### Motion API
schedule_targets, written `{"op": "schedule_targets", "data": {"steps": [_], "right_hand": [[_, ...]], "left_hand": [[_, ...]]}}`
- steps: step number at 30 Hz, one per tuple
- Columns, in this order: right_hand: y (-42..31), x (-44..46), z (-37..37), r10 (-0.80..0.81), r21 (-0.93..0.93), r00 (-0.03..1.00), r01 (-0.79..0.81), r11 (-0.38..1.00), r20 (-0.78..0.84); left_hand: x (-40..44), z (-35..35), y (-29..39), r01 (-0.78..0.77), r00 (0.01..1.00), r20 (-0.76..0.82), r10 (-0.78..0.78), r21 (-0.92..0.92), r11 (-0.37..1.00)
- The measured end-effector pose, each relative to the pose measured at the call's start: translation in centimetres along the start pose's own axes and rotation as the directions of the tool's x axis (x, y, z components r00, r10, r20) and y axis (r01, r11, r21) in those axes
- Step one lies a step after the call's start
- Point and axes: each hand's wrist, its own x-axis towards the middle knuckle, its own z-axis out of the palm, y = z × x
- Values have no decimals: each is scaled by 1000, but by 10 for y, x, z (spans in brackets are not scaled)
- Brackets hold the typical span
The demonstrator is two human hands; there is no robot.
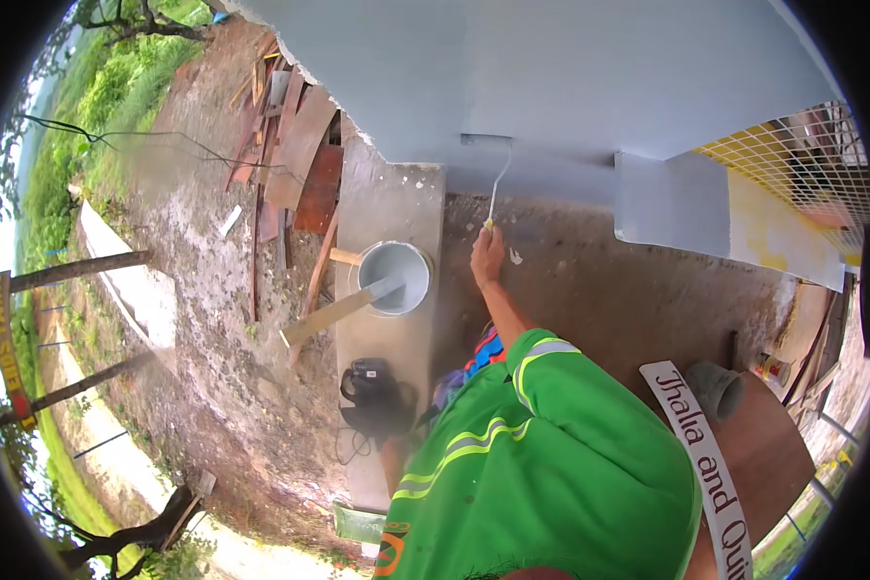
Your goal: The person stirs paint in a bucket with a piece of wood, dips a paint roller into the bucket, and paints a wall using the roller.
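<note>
Wall: a broad grey-blue surface [570, 77], by which the upper part of the view is filled; a rough, ragged edge is shown at its left. Roller [486, 139]: its grey head is placed against the wall near the lower edge, and is joined by a thin bent rod to a yellowish handle [489, 224]. Right hand [488, 256]: the grip is closed around the handle. Left hand: it cannot be made out; only a bare forearm [391, 466] is seen near a blurred dark object [367, 387], and whether the grip is open or closed cannot be told.

Ledge [382, 208]: pale concrete, by which the bucket [418, 295] is carried, to the left of the roller. Grey paint [406, 269] is held in the bucket, and a flat wooden stick [329, 317] is leaned over its rim, one end being coated in paint.

Surroundings: an outdoor yard of stained ground [203, 329], on which loose boards [295, 145] are heaped at the left. At the right are found a grey block [667, 198] with a yellow-smeared side, a wire mesh [793, 159], and a dark cylindrical container [715, 390] beside a lettered white strip [703, 454]. Greenery [106, 87] is seen at the far left.
</note>
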Motion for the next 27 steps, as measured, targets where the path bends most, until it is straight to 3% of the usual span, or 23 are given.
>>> {"op": "schedule_targets", "data": {"steps": [3, 5, 8, 9, 11, 12, 14, 15, 17, 18, 21, 22, 24, 27], "right_hand": [[29, 10, 14, 41, -12, 998, -42, 999, -53], [67, 23, 24, 132, -27, 990, -133, 991, -45], [31, 14, 18, 233, -36, 972, -233, 972, -24], [22, 10, 16, 178, 6, 984, -178, 984, -28], [8, 0, 9, 62, 87, 997, -58, 995, -42], [-10, -5, 6, -29, 92, 998, 35, 995, -61], [-55, -17, -4, -206, 93, 973, 215, 972, -103], [-75, -18, -7, -164, 154, 984, 174, 973, -74], [-110, -17, -13, -89, 273, 996, 88, 958, -9], [-131, -18, -14, -120, 278, 993, 118, 953, -11], [-188, -16, -18, -244, 320, 970, 235, 918, -14], [-204, -13, -19, -303, 352, 953, 289, 890, -17], [-239, -10, -20, -365, 405, 931, 345, 847, -30], [-288, -8, -26, -382, 439, 923, 360, 823, -41]], "left_hand": [[-8, 0, -2, 202, 979, 51, -196, -309, 929], [-27, 4, 13, 216, 976, 67, -206, -356, 909], [-25, 4, -4, 200, 980, 82, -183, -395, 897], [-22, 5, -15, 188, 982, 86, -168, -405, 895], [-20, 8, -28, -144, 990, -1, 144, 31, 989], [-18, 10, -31, -297, 952, 8, 305, 256, 920], [-20, 15, -36, -527, 811, 0, 585, 434, 731], [-20, 18, -33, -613, 707, 18, 707, 514, 600], [-16, 23, -26, -586, 753, 11, 658, 466, 663], [-17, 25, -11, -574, 772, 8, 636, 440, 691], [-22, 29, 36, -335, 942, 122, 313, 414, 846], [-10, 31, 26, -308, 948, 86, 307, 495, 812], [17, 34, -7, -319, 947, 82, 309, 315, 894], [8, 34, 23, -403, 914, 130, 384, 382, 832]]}}
